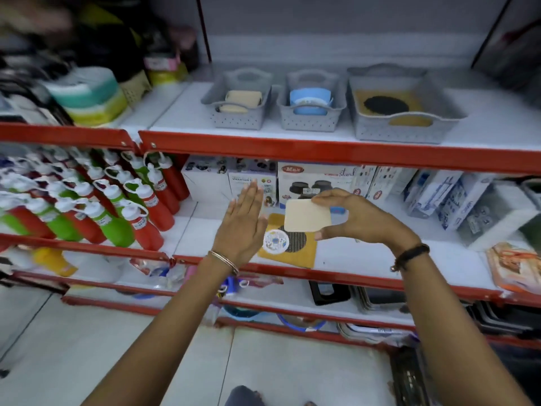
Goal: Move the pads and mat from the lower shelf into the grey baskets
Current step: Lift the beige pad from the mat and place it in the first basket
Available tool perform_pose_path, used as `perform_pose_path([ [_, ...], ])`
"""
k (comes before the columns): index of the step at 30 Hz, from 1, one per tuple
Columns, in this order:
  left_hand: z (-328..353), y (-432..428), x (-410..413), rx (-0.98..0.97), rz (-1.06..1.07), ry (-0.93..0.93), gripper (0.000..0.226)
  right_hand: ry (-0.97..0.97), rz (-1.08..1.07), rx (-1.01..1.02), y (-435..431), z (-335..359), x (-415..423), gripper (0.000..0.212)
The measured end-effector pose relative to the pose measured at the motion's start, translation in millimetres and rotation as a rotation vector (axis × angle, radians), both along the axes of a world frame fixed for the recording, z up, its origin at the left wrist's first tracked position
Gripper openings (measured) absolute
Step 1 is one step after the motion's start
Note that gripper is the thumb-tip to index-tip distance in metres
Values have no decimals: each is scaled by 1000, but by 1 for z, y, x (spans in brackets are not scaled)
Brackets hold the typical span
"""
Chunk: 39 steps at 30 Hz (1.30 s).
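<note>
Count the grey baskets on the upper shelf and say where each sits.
3, in a row on the upper shelf: left basket with cream pads, middle basket with blue items, and the larger right basket with a yellow mat. None seems hidden.

Lower shelf [366, 253], white with red edge, bearing a yellow mat [295, 253]; behind the mat, printed boxes [316, 183]; left of the mat, red and green bottles [111, 206].
</note>
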State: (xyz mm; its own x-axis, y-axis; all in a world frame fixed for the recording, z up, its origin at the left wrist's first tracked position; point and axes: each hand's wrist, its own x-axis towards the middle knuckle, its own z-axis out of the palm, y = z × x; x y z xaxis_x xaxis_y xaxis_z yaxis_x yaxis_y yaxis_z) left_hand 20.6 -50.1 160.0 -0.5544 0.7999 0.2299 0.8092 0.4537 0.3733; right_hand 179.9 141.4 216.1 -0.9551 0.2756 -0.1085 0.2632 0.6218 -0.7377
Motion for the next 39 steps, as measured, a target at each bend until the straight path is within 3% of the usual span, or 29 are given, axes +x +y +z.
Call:
perform_pose_path([
  [6,100,-2,-47,-23,12,77,56,172,54,137,-2,89,-25,69],
  [12,151,17,-117,-85,13,158,58,268,-31,253,15,137,-98,68],
  [19,161,58,-191,-241,-30,116,56,233,-120,307,40,136,-212,61],
  [26,150,81,-231,-245,-101,34,45,134,-106,283,49,105,-272,48],
  [30,144,84,-234,-199,-106,34,40,108,-49,348,50,100,-276,30],
  [34,148,81,-227,-142,-90,51,39,112,-77,448,44,109,-271,26],
  [36,148,75,-216,25,-76,106,38,206,-139,471,37,114,-259,29],
  [39,141,63,-184,314,-132,209,38,510,-162,458,16,112,-223,30],
])
